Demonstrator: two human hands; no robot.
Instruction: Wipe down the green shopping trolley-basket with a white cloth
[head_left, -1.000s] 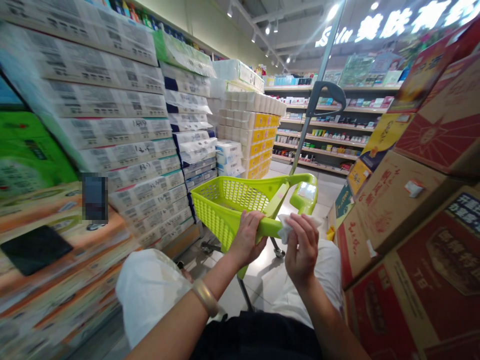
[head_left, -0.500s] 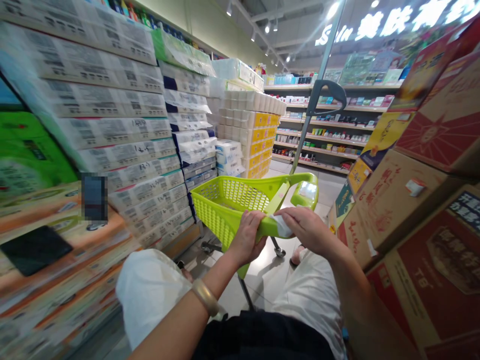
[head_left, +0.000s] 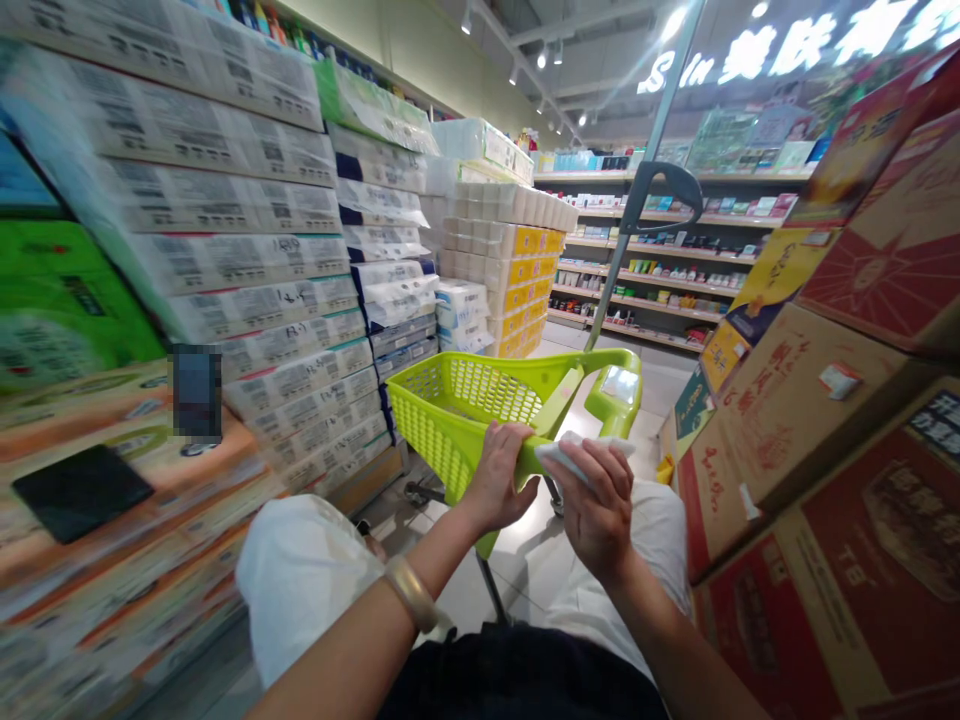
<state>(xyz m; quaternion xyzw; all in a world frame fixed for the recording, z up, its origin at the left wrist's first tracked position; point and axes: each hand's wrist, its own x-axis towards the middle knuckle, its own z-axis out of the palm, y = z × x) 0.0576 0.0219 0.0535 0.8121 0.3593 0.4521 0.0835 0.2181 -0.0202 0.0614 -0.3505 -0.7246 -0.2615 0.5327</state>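
Observation:
A lime-green shopping cart (head_left: pixel 426 425) with perforated basket walls stands between my knees. My left hand (head_left: pixel 496 478) is closed over the near end of its green handle frame, fingers on top and thumb below. To the right, my right hand (head_left: pixel 600 505) holds a white wipe (head_left: pixel 564 457), its fingers bent over the cloth. The wipe lies against the near handle section, just beside my left hand, and hides part of it. A glossy light patch shows on the curved right part of the frame.
Wrapped paper packs (head_left: pixel 247 270) are stacked high on the left. A dark tablet-like slab (head_left: pixel 82 492) lies on orange packs. Cardboard cartons (head_left: pixel 795 400) rise close on the right. A metal pole with a grey handle (head_left: pixel 637 205) stands behind the cart, before stocked shelves (head_left: pixel 675 250).
My right hand has turned, with its back now toward me and its fingers laid over the wipe. More of the wipe shows. My left hand keeps its place on the cart.

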